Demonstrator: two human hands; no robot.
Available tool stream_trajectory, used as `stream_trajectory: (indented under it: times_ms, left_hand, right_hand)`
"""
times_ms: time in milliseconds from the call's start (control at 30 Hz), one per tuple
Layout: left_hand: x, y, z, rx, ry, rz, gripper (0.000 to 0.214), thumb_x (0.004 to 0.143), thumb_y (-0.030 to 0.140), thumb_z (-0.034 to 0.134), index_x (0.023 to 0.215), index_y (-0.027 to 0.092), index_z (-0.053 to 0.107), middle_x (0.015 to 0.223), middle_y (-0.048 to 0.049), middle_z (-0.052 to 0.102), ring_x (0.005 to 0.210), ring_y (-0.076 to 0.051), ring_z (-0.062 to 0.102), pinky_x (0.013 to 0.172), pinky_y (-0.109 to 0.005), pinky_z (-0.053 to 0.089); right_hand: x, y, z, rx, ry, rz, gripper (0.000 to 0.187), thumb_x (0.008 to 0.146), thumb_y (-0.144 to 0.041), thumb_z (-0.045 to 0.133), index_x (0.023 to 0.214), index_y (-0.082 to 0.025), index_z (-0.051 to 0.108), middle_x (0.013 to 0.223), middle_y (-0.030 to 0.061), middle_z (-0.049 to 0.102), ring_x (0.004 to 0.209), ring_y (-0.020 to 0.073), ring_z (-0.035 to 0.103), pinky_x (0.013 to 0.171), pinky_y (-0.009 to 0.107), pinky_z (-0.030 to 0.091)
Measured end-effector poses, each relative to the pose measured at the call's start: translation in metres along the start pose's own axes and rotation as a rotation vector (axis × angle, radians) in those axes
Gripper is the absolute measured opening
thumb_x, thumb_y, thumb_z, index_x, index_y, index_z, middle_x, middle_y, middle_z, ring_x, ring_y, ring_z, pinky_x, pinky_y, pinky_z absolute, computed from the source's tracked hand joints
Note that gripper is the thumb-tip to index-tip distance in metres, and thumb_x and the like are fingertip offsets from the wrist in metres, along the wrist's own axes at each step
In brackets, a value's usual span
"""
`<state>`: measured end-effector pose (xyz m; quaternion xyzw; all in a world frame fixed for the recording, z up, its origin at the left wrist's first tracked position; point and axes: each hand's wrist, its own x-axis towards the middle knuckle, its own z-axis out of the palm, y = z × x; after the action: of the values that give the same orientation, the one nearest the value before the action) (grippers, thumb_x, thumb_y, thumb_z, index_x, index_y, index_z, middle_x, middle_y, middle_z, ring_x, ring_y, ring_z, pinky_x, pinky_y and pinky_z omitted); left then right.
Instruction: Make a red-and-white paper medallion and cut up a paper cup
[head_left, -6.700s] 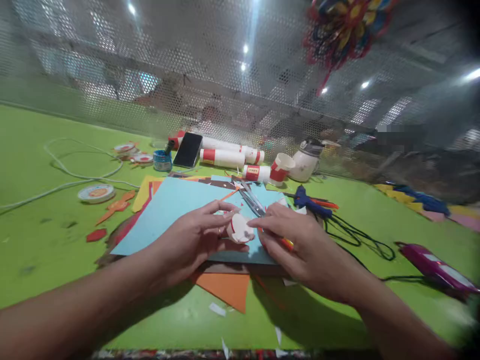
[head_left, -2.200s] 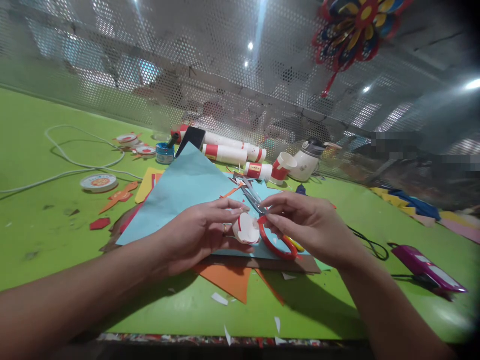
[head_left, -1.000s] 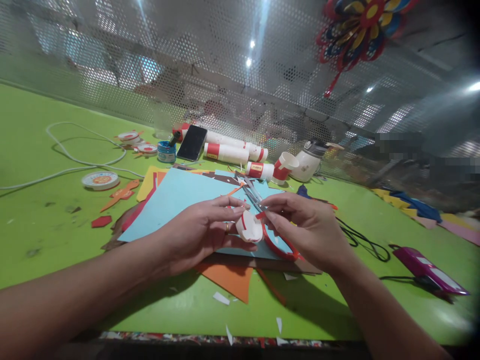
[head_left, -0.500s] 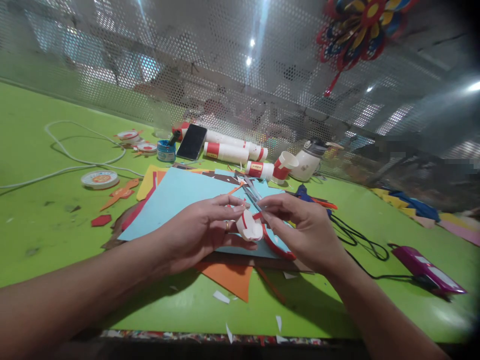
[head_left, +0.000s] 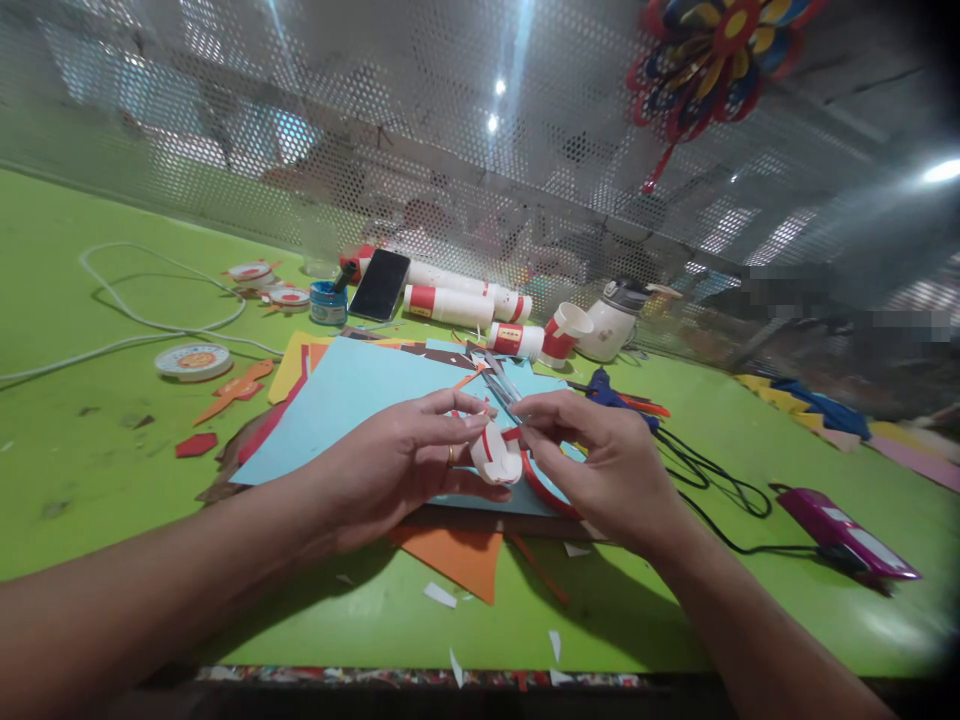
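Observation:
My left hand (head_left: pixel 405 450) is closed around a small white cut-down paper cup piece (head_left: pixel 499 462), tilted, with a red band on its side. Its thumb and fingers grip the piece from the left. My right hand (head_left: pixel 611 455) pinches a short red paper strip (head_left: pixel 512 434) at the cup piece's right rim; whether the strip is joined to it I cannot tell. Beneath both hands lies a light blue paper sheet (head_left: pixel 330 415) on a stack of coloured paper. Scissors (head_left: pixel 501 380) rest on it, blades pointing away, their red handle partly behind my right hand.
Paper cups (head_left: pixel 450 305) lie in stacks at the back, near a phone (head_left: pixel 380 284), a blue jar (head_left: pixel 328 304) and a white kettle-like container (head_left: pixel 606 325). At right are a blue glue gun (head_left: pixel 604 388), black cord and a magenta device (head_left: pixel 844 530). White scraps (head_left: pixel 439 595) lie in front.
The whole view has shifted slightly, so things appear a little further left. Both hands keep their grip on the cup piece and the red strip, with hardly any movement.

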<state>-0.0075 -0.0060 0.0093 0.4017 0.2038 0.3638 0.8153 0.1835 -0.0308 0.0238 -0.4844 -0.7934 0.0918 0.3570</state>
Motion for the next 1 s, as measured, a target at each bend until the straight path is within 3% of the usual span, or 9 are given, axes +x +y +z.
stream_trajectory:
  times_ms: [700, 867, 1000]
  left_hand:
    - [-0.001, 0.002, 0.002, 0.006, 0.025, 0.008, 0.007, 0.08, 0.013, 0.057, 0.086, 0.014, 0.061, 0.088, -0.0071, 0.063, 0.079, -0.019, 0.063, 0.075, -0.037, 0.055]
    - [-0.001, 0.004, 0.003, 0.047, 0.044, -0.001, 0.008, 0.081, 0.015, 0.057, 0.088, 0.014, 0.06, 0.088, -0.0069, 0.062, 0.077, -0.018, 0.062, 0.076, -0.036, 0.054]
    - [0.0, 0.004, 0.004, 0.071, 0.068, -0.01, 0.01, 0.081, 0.016, 0.057, 0.091, 0.013, 0.059, 0.092, -0.0079, 0.061, 0.079, -0.018, 0.062, 0.076, -0.035, 0.053]
  right_hand:
    - [0.003, -0.001, 0.002, 0.044, -0.017, 0.057, 0.017, 0.08, -0.015, 0.056, 0.095, -0.016, 0.065, 0.073, 0.0025, 0.069, 0.064, 0.014, 0.061, 0.06, 0.026, 0.048]
    - [0.005, 0.002, -0.009, 0.088, -0.006, 0.136, 0.018, 0.082, -0.021, 0.058, 0.098, -0.015, 0.064, 0.069, 0.0012, 0.065, 0.06, 0.0128, 0.056, 0.056, 0.026, 0.045]
    - [0.008, 0.003, -0.014, 0.145, -0.02, 0.209, 0.016, 0.083, -0.026, 0.056, 0.09, -0.014, 0.065, 0.071, 0.0029, 0.064, 0.061, 0.0134, 0.056, 0.056, 0.027, 0.044]
